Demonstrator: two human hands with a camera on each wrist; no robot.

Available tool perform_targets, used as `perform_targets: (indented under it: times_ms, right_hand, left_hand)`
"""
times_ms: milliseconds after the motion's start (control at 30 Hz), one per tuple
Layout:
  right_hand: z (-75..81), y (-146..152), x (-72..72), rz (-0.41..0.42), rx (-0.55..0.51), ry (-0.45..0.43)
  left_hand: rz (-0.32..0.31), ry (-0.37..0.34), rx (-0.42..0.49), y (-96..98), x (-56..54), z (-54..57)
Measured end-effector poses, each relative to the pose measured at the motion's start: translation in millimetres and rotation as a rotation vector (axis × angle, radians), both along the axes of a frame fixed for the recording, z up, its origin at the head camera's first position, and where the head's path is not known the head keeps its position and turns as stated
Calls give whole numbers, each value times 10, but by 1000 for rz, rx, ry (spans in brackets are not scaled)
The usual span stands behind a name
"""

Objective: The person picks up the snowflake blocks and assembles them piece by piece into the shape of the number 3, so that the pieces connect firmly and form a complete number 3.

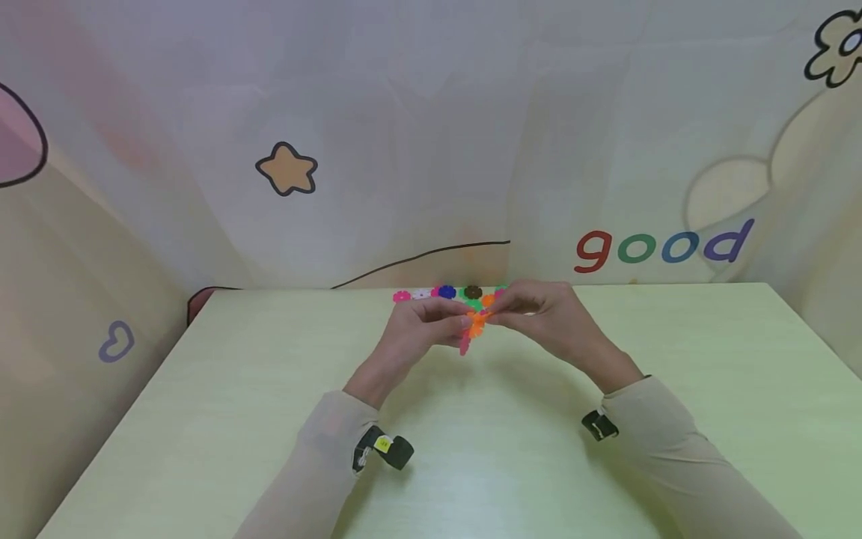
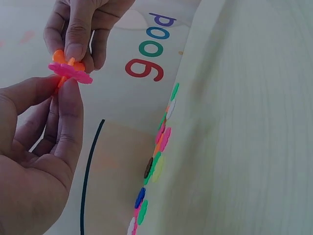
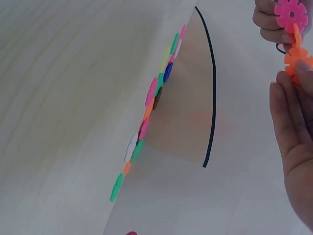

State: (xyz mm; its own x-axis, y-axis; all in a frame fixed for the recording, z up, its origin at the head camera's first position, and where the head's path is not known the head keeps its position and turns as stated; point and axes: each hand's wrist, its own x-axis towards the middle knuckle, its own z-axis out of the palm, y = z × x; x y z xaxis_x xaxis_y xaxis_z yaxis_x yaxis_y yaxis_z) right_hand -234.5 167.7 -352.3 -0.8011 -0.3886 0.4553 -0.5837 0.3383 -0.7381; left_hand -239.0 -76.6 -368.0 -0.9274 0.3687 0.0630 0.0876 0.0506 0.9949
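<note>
Out over the far part of the table, my left hand (image 1: 419, 323) and right hand (image 1: 547, 318) meet at a small cluster of slotted plastic snowflake discs. Fingertips of the left hand pinch the pink disc (image 2: 73, 73) side of the cluster, with a bit of orange between thumb and finger. My right thumb and fingers pinch an orange disc (image 3: 295, 59). In the right wrist view the pink disc (image 3: 292, 14) stands above it, with an orange piece edge-on between them. The fingers hide how fully the slots are pushed together.
Several loose snowflake discs, among them a blue disc (image 1: 447, 292), a brown disc (image 1: 474, 292) and a pink disc (image 1: 401, 296), lie along the far edge of the pale table (image 1: 236, 419). A printed cloth (image 1: 417, 150) hangs right behind that edge.
</note>
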Motion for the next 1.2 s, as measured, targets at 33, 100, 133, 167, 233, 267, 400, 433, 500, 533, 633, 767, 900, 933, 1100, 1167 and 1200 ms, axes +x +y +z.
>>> perform_targets:
  times_ms: [33, 100, 133, 167, 233, 267, 400, 433, 500, 533, 633, 767, 900, 933, 1100, 1167, 1200]
  right_hand:
    - [-10, -2, -6, 5, 6, 0]
    - [-34, -6, -31, 9, 27, -5]
    - [-42, -7, -42, 8, 40, -8]
    - [-50, -6, -61, 6, 54, -15]
    - [-59, 3, -109, -3, 74, -41]
    - [-59, 12, -139, -12, 86, -54]
    - [-72, 63, -303, -66, 169, -106]
    - [-84, 73, -355, -77, 201, -116]
    - [-123, 84, -467, -86, 263, -152]
    - [-146, 84, -521, -80, 289, -174]
    - [-210, 78, -678, -53, 364, -233]
    - [-263, 37, -818, -20, 448, -280]
    - [-303, -30, -910, -15, 526, -291]
    - [-313, -45, -926, -18, 544, -293]
    - [-330, -113, -954, -47, 617, -310]
    - [-327, -127, -947, -59, 629, -325]
    - [-324, -129, -941, -63, 630, -331]
  left_hand:
    - [-6, 3, -2, -5, -2, -11]
    - [-17, 3, -12, -13, -7, -36]
    - [-21, 2, -14, -17, -9, -48]
    - [-22, 4, -20, -20, -11, -59]
    - [-20, 5, -21, -24, -20, -76]
    - [-18, 7, -22, -26, -27, -86]
    - [13, 6, -31, -38, -64, -113]
    - [24, 1, -33, -43, -71, -116]
    - [44, -8, -36, -51, -83, -118]
    - [50, -13, -31, -55, -86, -116]
    - [60, -26, -15, -62, -101, -116]
    - [56, -26, -11, -63, -113, -125]
    - [53, -24, -16, -61, -103, -125]
    - [53, -24, -15, -61, -101, -126]
    - [59, -33, -20, -52, -101, -133]
    - [67, -40, -31, -51, -100, -132]
    - [70, -40, -35, -51, -98, -130]
